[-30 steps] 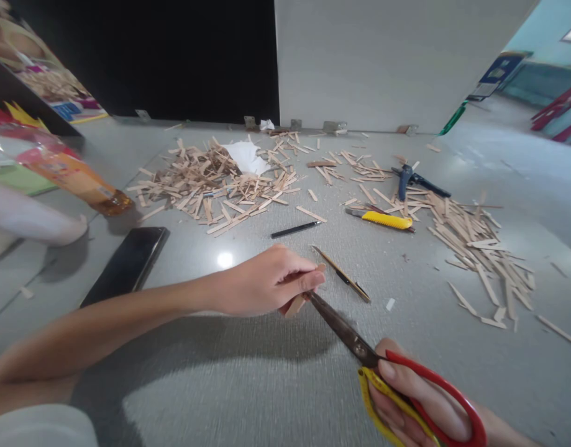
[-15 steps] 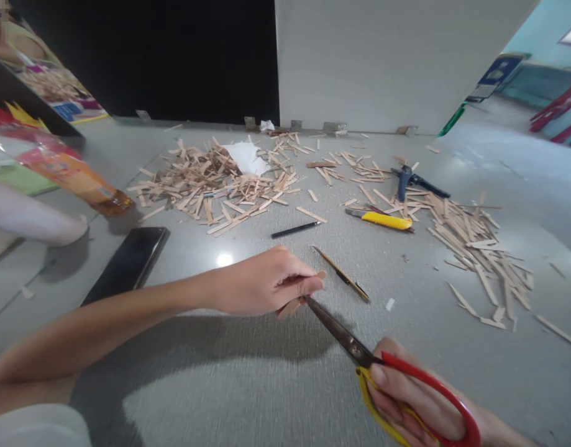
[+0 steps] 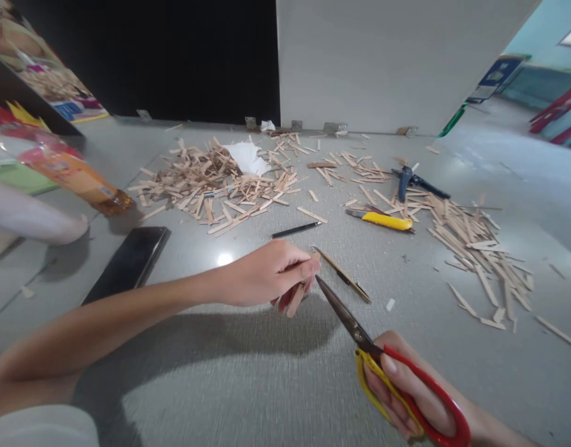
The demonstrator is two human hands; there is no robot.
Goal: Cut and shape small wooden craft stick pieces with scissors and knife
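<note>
Between the thumb and fingers of my left hand (image 3: 278,273) is a thin wooden stick (image 3: 296,300), its lower end poking out below them. My right hand (image 3: 397,379) is wrapped round the scissors (image 3: 353,326), which have one red and one yellow handle. The blades look closed, and their tips point at my left fingertips, close beside the stick. Just beyond lie a brown pointed pen-like tool (image 3: 343,276) and a slim black pen or knife (image 3: 297,230). Part of the stick is hidden by my fingers.
Cut wooden sticks lie in a heap (image 3: 210,180) with white paper (image 3: 248,158), and in a right-hand pile (image 3: 485,248). Nearby are a yellow utility knife (image 3: 388,220), a dark blue clamp-like tool (image 3: 409,180), a phone (image 3: 127,264) and a bottle (image 3: 80,174). A board (image 3: 360,62) stands behind.
The scissor tips have come away from the stick, and the blades have closed up. My left hand has risen slightly and turned, so more of the stick shows.
</note>
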